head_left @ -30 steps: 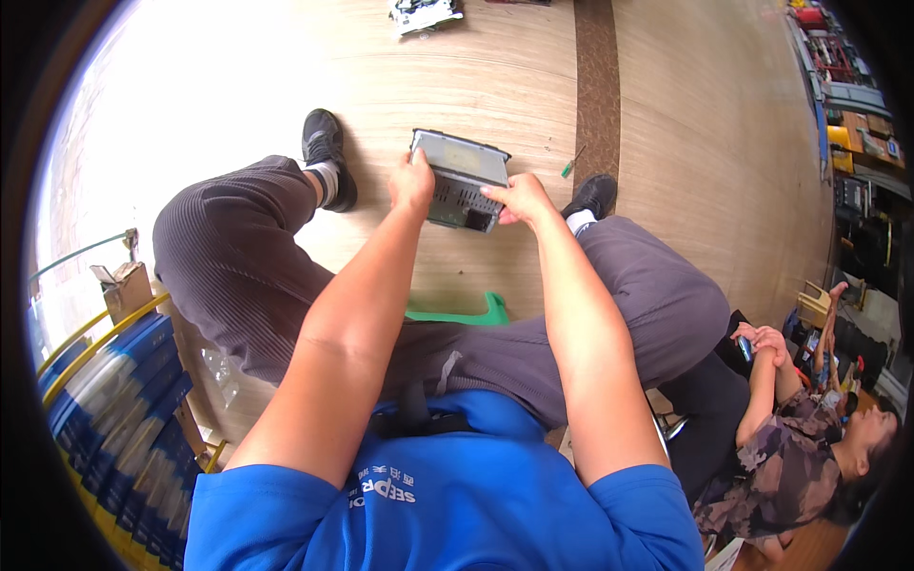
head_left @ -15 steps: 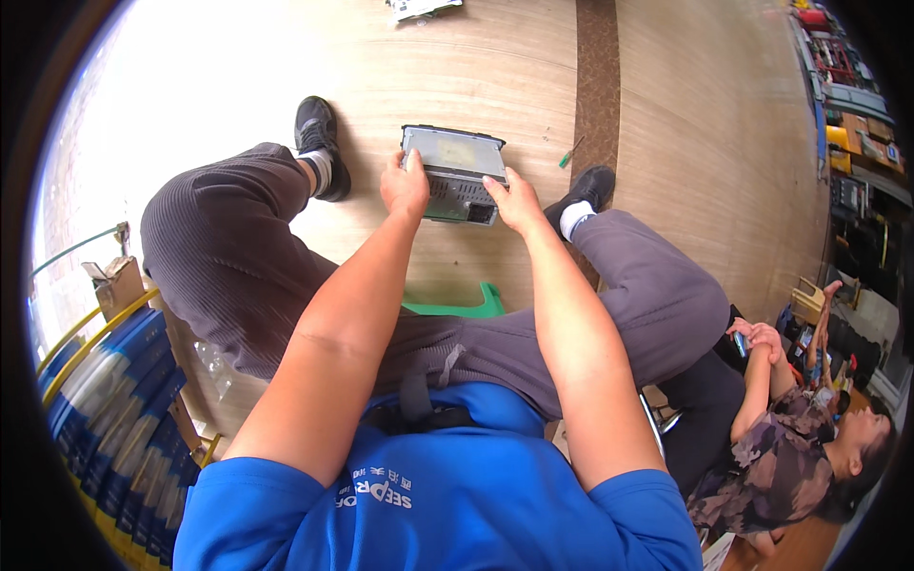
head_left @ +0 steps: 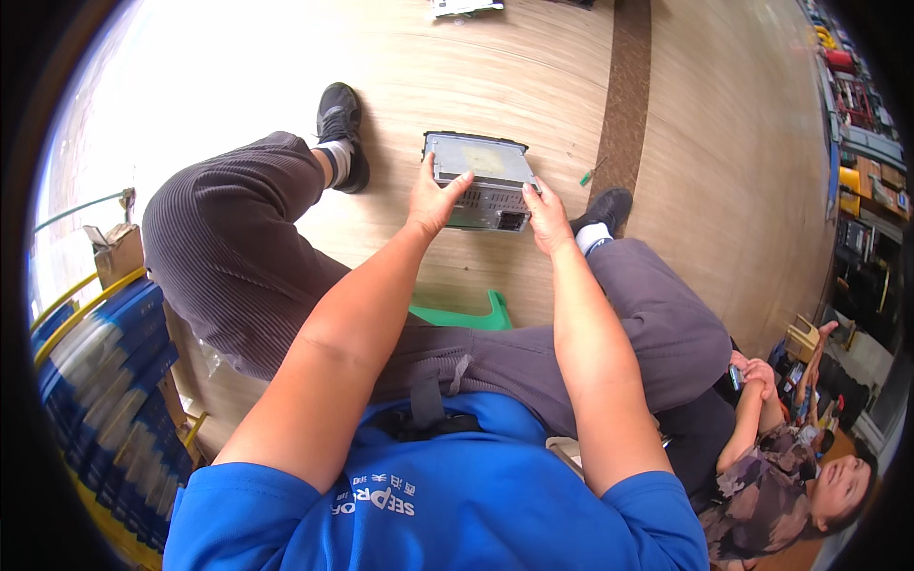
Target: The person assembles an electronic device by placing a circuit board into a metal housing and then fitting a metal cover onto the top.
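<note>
A metal-cased car stereo (head_left: 486,164) is held out over the floor between my feet. Its top plate carries a pale label, and the side toward me has vent slots and a dark connector socket. My left hand (head_left: 436,202) grips its left side, thumb lying across the top edge. On the right corner, by the socket, my right hand (head_left: 547,219) is closed around the casing. The fingers beneath the unit are hidden.
A small green-handled screwdriver (head_left: 586,178) lies by my right shoe (head_left: 606,207). Under me shows a green stool (head_left: 466,317). Blue packets fill a yellow rack (head_left: 105,409) at left. Another person (head_left: 762,476) sits close on the right, near cluttered shelves (head_left: 862,181).
My left thumb has slid inward over the stereo's top edge, and my right hand has shifted at its corner. The whole view has moved slightly; the stereo stays in both hands.
</note>
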